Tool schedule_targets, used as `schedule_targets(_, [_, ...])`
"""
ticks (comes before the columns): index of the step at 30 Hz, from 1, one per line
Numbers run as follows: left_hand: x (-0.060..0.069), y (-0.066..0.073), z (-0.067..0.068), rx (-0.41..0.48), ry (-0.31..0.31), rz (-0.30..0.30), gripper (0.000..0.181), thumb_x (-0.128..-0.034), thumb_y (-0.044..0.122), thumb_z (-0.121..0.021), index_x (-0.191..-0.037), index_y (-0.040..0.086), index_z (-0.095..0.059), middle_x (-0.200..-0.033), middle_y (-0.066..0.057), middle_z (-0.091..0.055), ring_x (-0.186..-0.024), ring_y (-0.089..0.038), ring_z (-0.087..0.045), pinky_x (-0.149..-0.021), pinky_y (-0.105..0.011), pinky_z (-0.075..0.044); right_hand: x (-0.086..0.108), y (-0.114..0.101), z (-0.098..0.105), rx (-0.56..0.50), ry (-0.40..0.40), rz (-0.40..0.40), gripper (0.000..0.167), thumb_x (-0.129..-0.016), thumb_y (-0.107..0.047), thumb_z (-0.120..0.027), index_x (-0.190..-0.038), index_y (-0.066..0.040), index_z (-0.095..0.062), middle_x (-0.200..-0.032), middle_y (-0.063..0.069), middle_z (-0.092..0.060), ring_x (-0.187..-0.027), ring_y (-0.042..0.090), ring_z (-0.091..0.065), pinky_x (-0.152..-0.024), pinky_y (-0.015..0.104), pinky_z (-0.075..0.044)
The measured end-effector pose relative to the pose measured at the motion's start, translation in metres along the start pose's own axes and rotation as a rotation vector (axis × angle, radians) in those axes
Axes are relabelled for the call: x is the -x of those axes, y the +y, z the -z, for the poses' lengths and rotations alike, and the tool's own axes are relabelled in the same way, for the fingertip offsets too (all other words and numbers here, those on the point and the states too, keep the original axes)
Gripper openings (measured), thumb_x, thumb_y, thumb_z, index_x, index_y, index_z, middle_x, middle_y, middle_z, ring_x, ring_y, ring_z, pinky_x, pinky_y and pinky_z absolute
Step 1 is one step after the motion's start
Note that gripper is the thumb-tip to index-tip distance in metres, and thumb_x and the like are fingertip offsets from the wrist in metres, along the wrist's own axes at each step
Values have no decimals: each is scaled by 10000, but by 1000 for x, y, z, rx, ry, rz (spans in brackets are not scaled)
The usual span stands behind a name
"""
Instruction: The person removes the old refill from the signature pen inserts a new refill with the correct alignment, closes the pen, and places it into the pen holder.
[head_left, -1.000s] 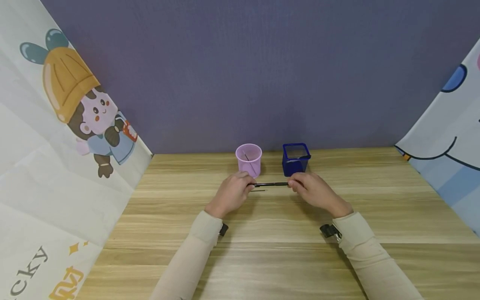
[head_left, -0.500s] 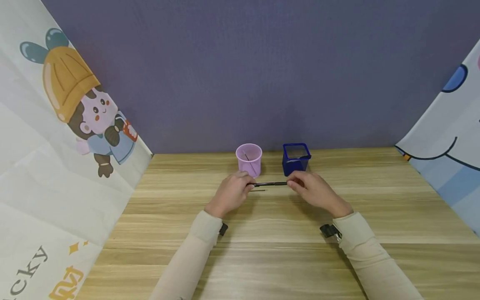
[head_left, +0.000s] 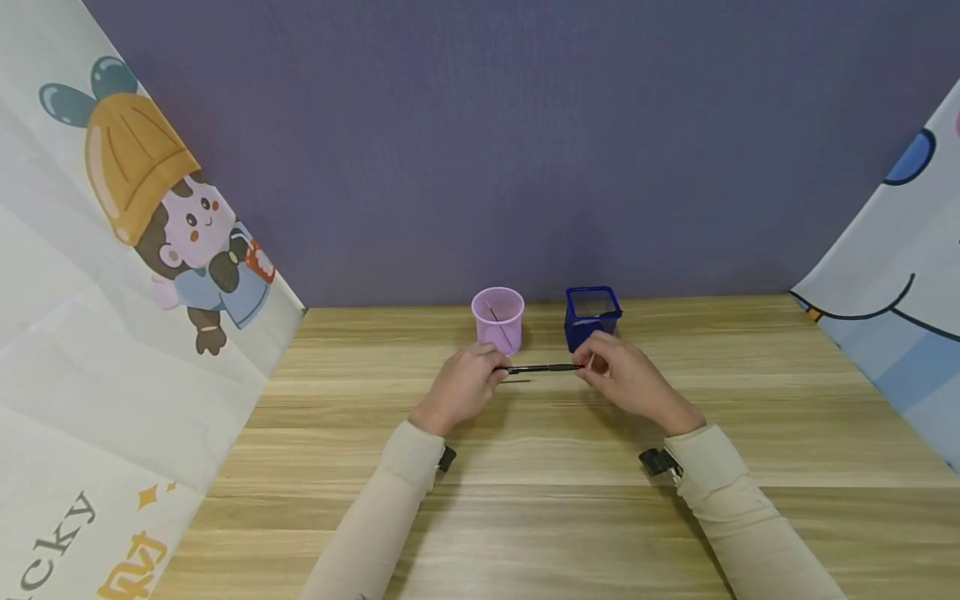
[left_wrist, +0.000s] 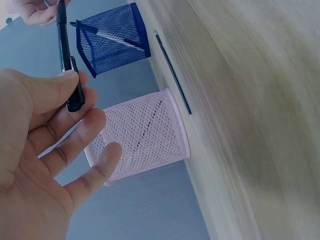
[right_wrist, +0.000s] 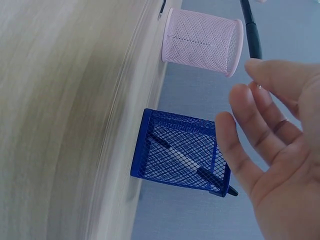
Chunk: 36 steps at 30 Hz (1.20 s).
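Observation:
My left hand (head_left: pixel 467 385) pinches the clip end of a black pen (head_left: pixel 538 367) between thumb and fingers, with its other fingers spread. The pen is held level above the table, in front of two pen holders. At its other end, the thumb and fingers of my right hand (head_left: pixel 626 375) pinch the pen near the tip, seen also in the right wrist view. A thin dark pen refill (left_wrist: pixel 172 72) lies on the table below the pen.
A pink mesh pen holder (head_left: pixel 487 333) stands behind the left hand with a thin dark rod in it. To its right, a blue square mesh holder (head_left: pixel 579 333) has a pen (right_wrist: pixel 185 160) leaning inside. Behind both rises a grey-blue panel (head_left: pixel 480 150).
My right hand's fingers have shifted at the pen's tip end, its index finger lifting into a rounder arch. The left hand and pen stay nearly still.

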<state>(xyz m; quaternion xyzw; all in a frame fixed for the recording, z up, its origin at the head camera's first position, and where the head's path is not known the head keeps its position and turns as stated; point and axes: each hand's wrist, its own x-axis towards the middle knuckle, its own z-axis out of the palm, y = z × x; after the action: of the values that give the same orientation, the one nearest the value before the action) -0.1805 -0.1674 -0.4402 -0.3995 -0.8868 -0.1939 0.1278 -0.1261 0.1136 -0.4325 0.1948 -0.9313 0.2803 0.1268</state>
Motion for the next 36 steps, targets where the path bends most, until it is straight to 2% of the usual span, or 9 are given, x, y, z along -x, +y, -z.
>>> schedule_targets(18, [0,1,1,-2,8,-10,95,-967,144,-700,-1037,115,-757,-981,9,-712,-954,-179,-659,-873,-351,-572,0,-2,1,13,26,37,99,-905,-61,-764,-973,-113,-714,-883,-41,-654,-731,60,-583,-635,240,-503])
schedule_targets(36, [0,1,1,-5,-5,-6,95,-974,143,-694,-1036,114,-760,-987,9,-714,-963,-176,-661,-871,-345,-574,1,-4,3,16,-12,11,83,-955,-111,-718,-1038,-118,-728,-905,-45,-660,-751,78,-573,-637,242,-497])
